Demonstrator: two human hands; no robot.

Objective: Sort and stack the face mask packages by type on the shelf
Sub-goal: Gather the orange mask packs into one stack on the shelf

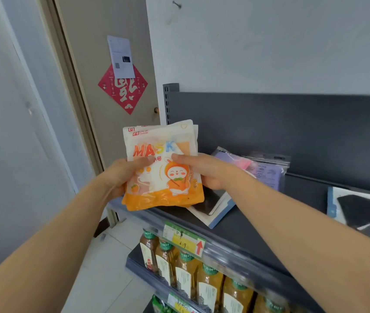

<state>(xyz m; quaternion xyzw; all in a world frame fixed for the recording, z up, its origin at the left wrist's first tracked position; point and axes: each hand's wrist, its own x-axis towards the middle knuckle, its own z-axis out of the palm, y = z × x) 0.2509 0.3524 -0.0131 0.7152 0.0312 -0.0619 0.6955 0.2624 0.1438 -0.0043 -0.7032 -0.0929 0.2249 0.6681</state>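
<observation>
Against a pale wall and a beige door at upper left, the dark grey metal shelf (236, 224) runs across the right of the frame, and at centre the left hand (123, 175) and right hand (204, 171) both clamp a small bundle of glossy white-and-orange cartoon "MASK" pouches (163, 168), thumbs on the front, above the shelf's left end. To stack well, I'd square the edges before laying them flat beside the purple clear-bagged packs (260, 168). How many pouches sit behind the front one is probably three, though hidden; a blue-edged black-and-white pack (213, 211) is partly covered.

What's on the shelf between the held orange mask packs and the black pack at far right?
Head view: a white-blue pack, the clear purple packs behind it, then bare shelf.
</observation>
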